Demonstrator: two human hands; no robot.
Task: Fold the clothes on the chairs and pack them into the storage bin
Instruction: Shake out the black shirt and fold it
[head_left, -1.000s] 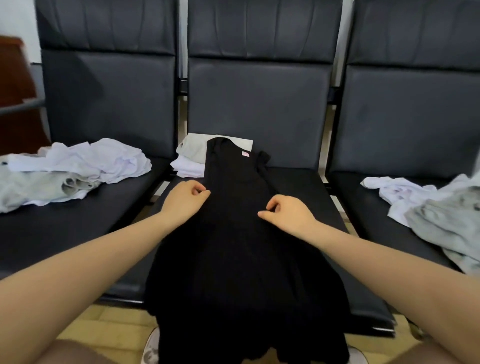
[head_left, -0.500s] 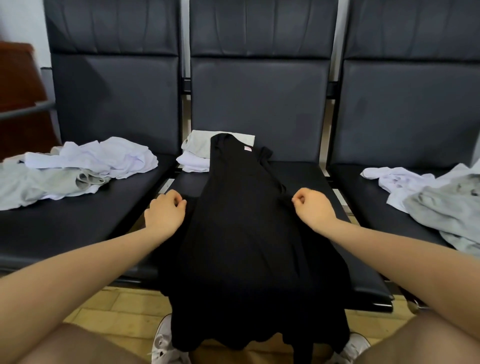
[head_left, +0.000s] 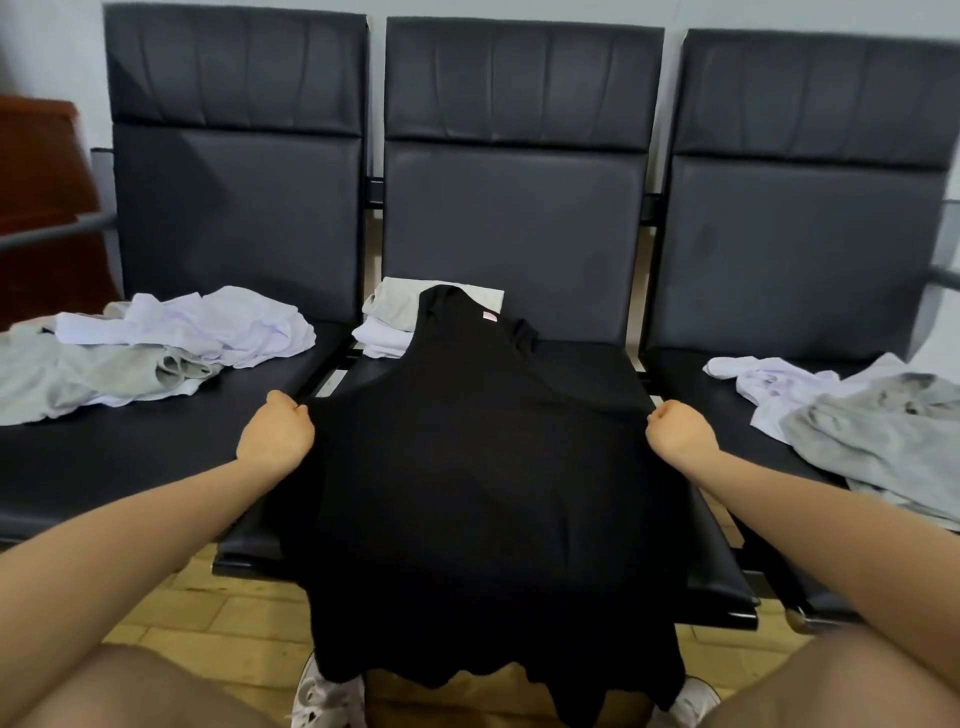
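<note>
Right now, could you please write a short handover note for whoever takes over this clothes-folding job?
Left hand: grips the left edge of the black garment.
Right hand: grips its right edge.
The garment lies spread flat on the middle seat, its hem hanging over the front edge.
Done: a small folded stack sits at the back of the middle seat, partly under the garment's collar.
Left: fold the black garment, then the loose pile on the left seat and the pile on the right seat.
The storage bin is not in view; nothing shows as packed.
</note>
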